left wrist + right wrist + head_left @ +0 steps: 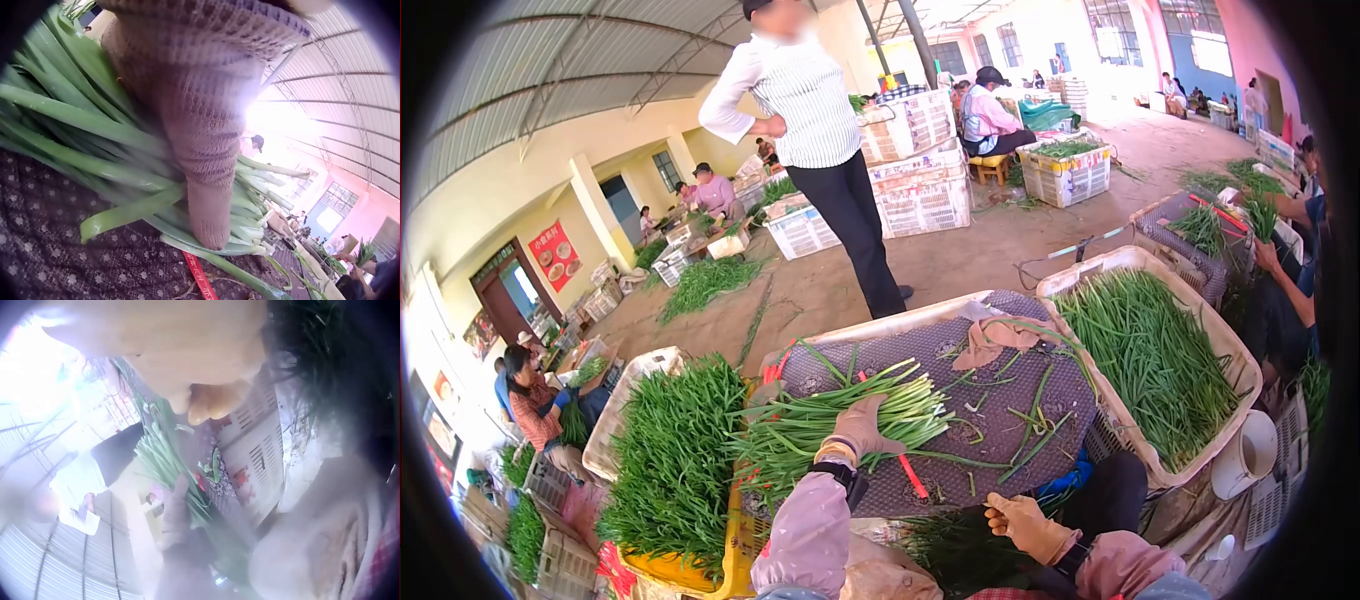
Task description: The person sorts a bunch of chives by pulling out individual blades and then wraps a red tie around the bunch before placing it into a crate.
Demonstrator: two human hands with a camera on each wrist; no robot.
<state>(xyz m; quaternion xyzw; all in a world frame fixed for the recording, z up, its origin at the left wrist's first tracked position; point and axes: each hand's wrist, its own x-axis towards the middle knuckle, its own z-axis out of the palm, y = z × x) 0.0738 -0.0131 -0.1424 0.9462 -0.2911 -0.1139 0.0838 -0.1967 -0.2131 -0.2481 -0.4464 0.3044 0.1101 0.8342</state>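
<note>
A bundle of long green stalks [800, 428] lies across a dark patterned mat [1010, 400] spread over a crate in front of me. My gloved left hand [862, 425] rests flat on the bundle, and its straight fingers [209, 187] press the stalks [94, 125] down onto the mat [56, 250]. A red tie band [911, 476] [201, 278] lies on the mat just beside that hand. My gloved right hand [1018, 520] hovers low near my lap, loosely curled and holding nothing. The right wrist view is blurred and shows only its fingertips [209, 403] and the bundle [159, 456].
A white crate [1135, 262] full of green stalks stands at the right, and a heap of greens [675, 460] sits on a yellow crate [700, 575] at the left. A person [820, 130] stands beyond the mat. Other workers and stacked crates fill the yard.
</note>
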